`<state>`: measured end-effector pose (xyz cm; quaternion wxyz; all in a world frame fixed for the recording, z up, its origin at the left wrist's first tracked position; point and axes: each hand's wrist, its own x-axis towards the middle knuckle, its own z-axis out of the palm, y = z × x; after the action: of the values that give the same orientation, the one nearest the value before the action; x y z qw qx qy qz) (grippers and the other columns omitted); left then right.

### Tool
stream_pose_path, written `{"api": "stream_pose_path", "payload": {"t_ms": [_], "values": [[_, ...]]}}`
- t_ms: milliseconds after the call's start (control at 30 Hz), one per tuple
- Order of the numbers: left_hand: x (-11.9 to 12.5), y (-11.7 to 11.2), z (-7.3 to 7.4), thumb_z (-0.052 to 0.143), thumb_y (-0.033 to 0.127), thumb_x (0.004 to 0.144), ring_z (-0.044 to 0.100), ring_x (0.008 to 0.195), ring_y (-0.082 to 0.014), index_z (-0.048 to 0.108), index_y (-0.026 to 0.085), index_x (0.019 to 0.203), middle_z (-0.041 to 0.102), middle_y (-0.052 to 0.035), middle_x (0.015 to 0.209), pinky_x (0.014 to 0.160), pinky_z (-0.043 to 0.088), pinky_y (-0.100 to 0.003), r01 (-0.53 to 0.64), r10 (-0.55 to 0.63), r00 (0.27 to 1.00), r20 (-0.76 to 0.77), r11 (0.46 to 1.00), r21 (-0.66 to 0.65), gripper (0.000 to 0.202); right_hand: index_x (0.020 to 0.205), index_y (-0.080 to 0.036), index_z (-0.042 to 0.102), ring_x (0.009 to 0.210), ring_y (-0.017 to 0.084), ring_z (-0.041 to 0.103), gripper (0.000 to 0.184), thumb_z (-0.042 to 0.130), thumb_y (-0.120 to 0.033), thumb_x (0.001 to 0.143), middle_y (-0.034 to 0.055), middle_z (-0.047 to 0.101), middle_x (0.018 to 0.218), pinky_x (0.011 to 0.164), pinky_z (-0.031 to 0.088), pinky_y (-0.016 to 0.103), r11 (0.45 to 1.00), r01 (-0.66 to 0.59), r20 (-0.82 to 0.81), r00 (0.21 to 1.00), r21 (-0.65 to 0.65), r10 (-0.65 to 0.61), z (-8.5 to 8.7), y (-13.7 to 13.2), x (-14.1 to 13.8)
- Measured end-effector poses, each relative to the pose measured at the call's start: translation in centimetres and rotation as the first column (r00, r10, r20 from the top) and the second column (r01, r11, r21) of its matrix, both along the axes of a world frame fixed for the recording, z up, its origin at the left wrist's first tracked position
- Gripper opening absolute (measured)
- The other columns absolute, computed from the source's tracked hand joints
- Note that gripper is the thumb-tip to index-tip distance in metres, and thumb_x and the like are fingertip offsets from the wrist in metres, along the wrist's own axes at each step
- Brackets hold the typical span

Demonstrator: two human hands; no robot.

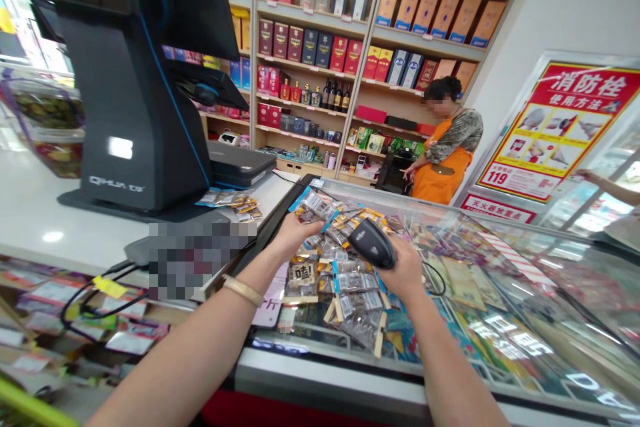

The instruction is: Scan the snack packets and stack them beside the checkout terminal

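Black plastic scanner [373, 243], satin-smooth, at 4 o'clock of glossy, crinkled film snack packets [313, 205], over a reflective glass freezer lid [530, 260]; polished white counter [30, 213] at 9 o'clock.

The barcode scanner [373, 243] is a black handheld unit with a rounded matte head. It sits in the grip of the right hand [404, 272], tilted so its head points up and left toward the snack packet [314, 205], just beside it. A thin black cable [443, 280] loops out near the wrist. The snack packet is clear plastic with a blue edge strip and dark contents. The left hand [294, 235] holds it slanted by its lower edge; whether it is 1 packet or several cannot be told.
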<state>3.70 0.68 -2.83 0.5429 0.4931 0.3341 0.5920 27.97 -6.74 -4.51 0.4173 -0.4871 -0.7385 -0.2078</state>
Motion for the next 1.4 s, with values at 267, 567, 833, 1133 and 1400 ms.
{"api": "stream_pose_path", "payload": {"t_ms": [267, 567, 833, 1133, 1400], "values": [[0.1, 0.4, -0.5, 0.084, 0.019, 0.051, 0.069, 0.080, -0.0216, 0.070, 0.010, 0.094, 0.074, -0.0119, 0.094, 0.078, 0.056, -0.036, 0.024, -0.024, 1.000, 0.001, 1.000, 0.001, 0.046, 0.095, -0.021, 0.068, 0.076, 0.024, 0.065, 0.028, 0.063, -0.037, 0.072, 0.0086, 0.072, 0.085, 0.069, 0.050, 0.033, 0.998, 0.011, 0.008, 1.000, -0.065, -0.011, 0.0, 0.0, -0.1], [-0.5, 1.2, -0.4, 0.080, 0.018, 0.066, 0.069, 0.070, -0.0166, 0.061, 0.014, 0.091, 0.071, -0.0068, 0.082, 0.069, 0.059, -0.031, -0.069, 0.109, 0.981, 0.163, 0.970, -0.233, 0.031, 0.098, -0.020, 0.068, 0.081, 0.025, 0.067, 0.031, 0.062, -0.035, 0.072, 0.0091, 0.073, 0.088, 0.073, 0.051, 0.035, 0.996, -0.014, -0.015, 1.000, -0.088, 0.013, -0.7, 0.2, 0.4], [-3.7, 3.5, 0.7, 0.058, 0.014, 0.086, 0.063, 0.055, -0.0102, 0.050, 0.018, 0.078, 0.058, 0.0017, 0.063, 0.054, 0.053, -0.020, -0.314, 0.491, 0.776, 0.397, 0.846, -0.431, 0.012, 0.092, -0.020, 0.069, 0.077, 0.026, 0.067, 0.027, 0.061, -0.037, 0.072, 0.0107, 0.073, 0.088, 0.070, 0.052, 0.036, 1.000, -0.002, 0.003, 1.000, -0.023, 0.002, -1.0, 0.4, 0.8], [-6.8, 5.2, 1.0, 0.060, -0.001, 0.075, 0.057, 0.061, -0.0044, 0.042, 0.018, 0.067, 0.050, 0.0053, 0.063, 0.064, 0.050, -0.014, -0.561, 0.696, 0.602, 0.390, 0.717, -0.415, 0.028, 0.092, -0.020, 0.067, 0.078, 0.026, 0.067, 0.027, 0.060, -0.037, 0.072, 0.0098, 0.072, 0.086, 0.070, 0.053, 0.035, 1.000, 0.006, 0.021, 1.000, -0.004, -0.006, -1.1, 0.3, 0.8], [-5.2, 4.2, -0.1, 0.068, 0.011, 0.070, 0.061, 0.060, -0.0101, 0.062, 0.016, 0.077, 0.066, -0.0029, 0.071, 0.058, 0.050, -0.020, -0.419, 0.448, 0.892, 0.067, 0.872, -0.252, 0.011, 0.086, -0.020, 0.065, 0.069, 0.024, 0.065, 0.022, 0.060, -0.037, 0.072, 0.0073, 0.069, 0.075, 0.063, 0.050, 0.033, 1.000, -0.014, 0.008, 1.000, 0.004, 0.014, -0.5, 0.1, 0.4]]}}
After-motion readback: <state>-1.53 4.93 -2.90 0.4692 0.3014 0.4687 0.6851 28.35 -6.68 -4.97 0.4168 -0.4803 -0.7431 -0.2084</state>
